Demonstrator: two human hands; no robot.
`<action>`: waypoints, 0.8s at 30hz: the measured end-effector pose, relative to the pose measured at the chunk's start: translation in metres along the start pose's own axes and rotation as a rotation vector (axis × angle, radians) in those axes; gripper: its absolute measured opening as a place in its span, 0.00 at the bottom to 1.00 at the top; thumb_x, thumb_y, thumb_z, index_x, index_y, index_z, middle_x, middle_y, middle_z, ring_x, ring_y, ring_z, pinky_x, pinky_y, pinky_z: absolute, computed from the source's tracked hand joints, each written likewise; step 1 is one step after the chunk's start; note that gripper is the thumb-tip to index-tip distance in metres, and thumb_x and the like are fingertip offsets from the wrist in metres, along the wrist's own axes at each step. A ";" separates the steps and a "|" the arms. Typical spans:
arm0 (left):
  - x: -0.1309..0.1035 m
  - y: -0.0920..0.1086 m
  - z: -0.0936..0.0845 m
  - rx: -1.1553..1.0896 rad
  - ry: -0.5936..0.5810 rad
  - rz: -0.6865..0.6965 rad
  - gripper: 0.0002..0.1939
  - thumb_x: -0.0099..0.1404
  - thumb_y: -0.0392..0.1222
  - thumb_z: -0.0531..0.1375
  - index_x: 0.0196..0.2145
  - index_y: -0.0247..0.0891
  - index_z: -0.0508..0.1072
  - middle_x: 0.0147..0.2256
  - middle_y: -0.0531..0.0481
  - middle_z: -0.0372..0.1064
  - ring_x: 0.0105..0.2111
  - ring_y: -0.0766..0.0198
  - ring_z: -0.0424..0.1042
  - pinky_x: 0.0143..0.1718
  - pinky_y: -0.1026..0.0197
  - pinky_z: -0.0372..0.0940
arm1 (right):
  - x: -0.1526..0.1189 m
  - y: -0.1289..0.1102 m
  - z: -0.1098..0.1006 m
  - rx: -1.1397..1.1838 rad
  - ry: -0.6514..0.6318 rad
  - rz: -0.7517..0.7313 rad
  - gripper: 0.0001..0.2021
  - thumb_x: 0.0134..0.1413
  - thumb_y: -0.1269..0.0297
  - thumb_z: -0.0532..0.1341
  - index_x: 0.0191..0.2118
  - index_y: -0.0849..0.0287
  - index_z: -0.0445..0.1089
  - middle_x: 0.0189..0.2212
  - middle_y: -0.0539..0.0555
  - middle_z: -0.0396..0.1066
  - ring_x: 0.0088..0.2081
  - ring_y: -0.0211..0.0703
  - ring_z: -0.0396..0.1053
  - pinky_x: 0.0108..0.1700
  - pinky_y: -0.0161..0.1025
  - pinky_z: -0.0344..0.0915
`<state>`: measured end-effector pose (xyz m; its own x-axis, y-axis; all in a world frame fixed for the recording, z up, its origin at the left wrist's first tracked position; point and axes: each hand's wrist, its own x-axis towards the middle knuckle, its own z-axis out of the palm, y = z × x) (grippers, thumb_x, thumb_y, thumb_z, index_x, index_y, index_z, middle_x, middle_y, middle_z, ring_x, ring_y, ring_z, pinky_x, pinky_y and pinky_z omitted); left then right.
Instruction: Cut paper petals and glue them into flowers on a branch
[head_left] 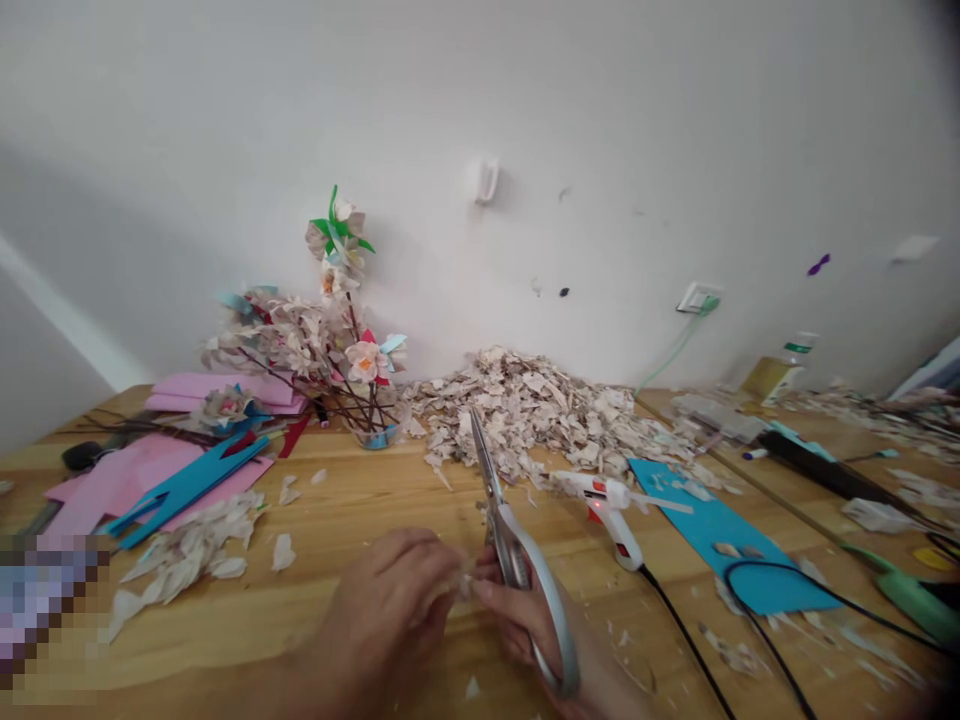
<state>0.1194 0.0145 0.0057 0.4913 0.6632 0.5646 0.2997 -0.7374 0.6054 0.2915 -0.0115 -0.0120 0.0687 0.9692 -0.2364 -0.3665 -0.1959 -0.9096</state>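
Observation:
My right hand (525, 610) is wrapped round the grey-handled scissors (514, 545), whose blades look closed and point up and away from me. Close beside it, my left hand (397, 590) is curled, with its fingertips blurred against my right thumb. A small pale scrap (465, 587) shows between the fingertips of both hands; what exactly the left fingers pinch is hidden. Just beyond the scissor tips lies a large heap of torn, pale paper-like pieces (525, 410). To the right of the scissors rests a white glue gun (611, 505) with a small red light and a black cord.
Handmade flowers on twigs stand in a clear cup (375, 437) by the wall. Pink sheets (150, 470), blue paper strips (195, 490) and pale petals (195, 545) lie left. A blue sheet (739, 540), black cords, a green tool (915, 600) and a bottle (772, 378) are right.

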 end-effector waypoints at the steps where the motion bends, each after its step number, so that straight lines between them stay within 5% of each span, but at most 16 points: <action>1: 0.000 0.000 0.005 -0.106 0.086 -0.137 0.20 0.55 0.30 0.58 0.45 0.46 0.67 0.39 0.46 0.72 0.43 0.57 0.68 0.45 0.56 0.60 | 0.001 0.002 -0.001 0.006 -0.001 -0.033 0.23 0.23 0.56 0.73 0.29 0.59 0.66 0.21 0.47 0.70 0.22 0.35 0.67 0.21 0.29 0.58; 4: 0.000 -0.003 0.021 -0.535 0.232 -0.512 0.22 0.52 0.35 0.62 0.44 0.44 0.62 0.34 0.49 0.71 0.38 0.58 0.70 0.42 0.56 0.62 | 0.002 0.007 -0.001 0.049 0.027 -0.127 0.23 0.24 0.57 0.73 0.31 0.57 0.66 0.23 0.48 0.72 0.27 0.41 0.70 0.28 0.34 0.64; 6: 0.000 -0.005 0.030 -0.798 0.241 -0.622 0.21 0.50 0.39 0.64 0.41 0.43 0.61 0.28 0.52 0.70 0.32 0.61 0.71 0.36 0.58 0.63 | 0.004 0.009 -0.002 0.075 0.054 -0.154 0.24 0.23 0.56 0.73 0.31 0.56 0.66 0.24 0.49 0.72 0.26 0.42 0.70 0.25 0.34 0.62; 11: 0.004 -0.006 0.036 -0.997 0.301 -0.680 0.25 0.45 0.42 0.68 0.39 0.42 0.61 0.25 0.55 0.71 0.29 0.64 0.71 0.33 0.62 0.61 | 0.004 0.008 -0.003 0.040 0.059 -0.131 0.24 0.25 0.56 0.72 0.33 0.56 0.65 0.26 0.50 0.72 0.20 0.39 0.67 0.16 0.31 0.54; 19: 0.009 -0.001 0.026 -1.131 0.303 -0.906 0.29 0.40 0.38 0.70 0.38 0.40 0.60 0.23 0.56 0.73 0.26 0.65 0.72 0.35 0.61 0.62 | 0.001 0.006 0.003 0.049 0.027 -0.151 0.25 0.23 0.54 0.72 0.32 0.55 0.65 0.24 0.49 0.72 0.32 0.45 0.72 0.29 0.36 0.65; 24: 0.008 0.007 0.028 -1.232 0.312 -0.955 0.25 0.44 0.34 0.67 0.38 0.39 0.61 0.26 0.53 0.74 0.30 0.65 0.73 0.36 0.61 0.63 | -0.003 0.003 0.005 0.012 0.022 -0.155 0.24 0.25 0.55 0.72 0.32 0.54 0.64 0.24 0.47 0.71 0.29 0.44 0.71 0.27 0.36 0.65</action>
<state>0.1479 0.0114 -0.0014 0.2926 0.9147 -0.2787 -0.5067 0.3955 0.7660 0.2858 -0.0147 -0.0125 0.1454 0.9843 -0.1004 -0.3611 -0.0417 -0.9316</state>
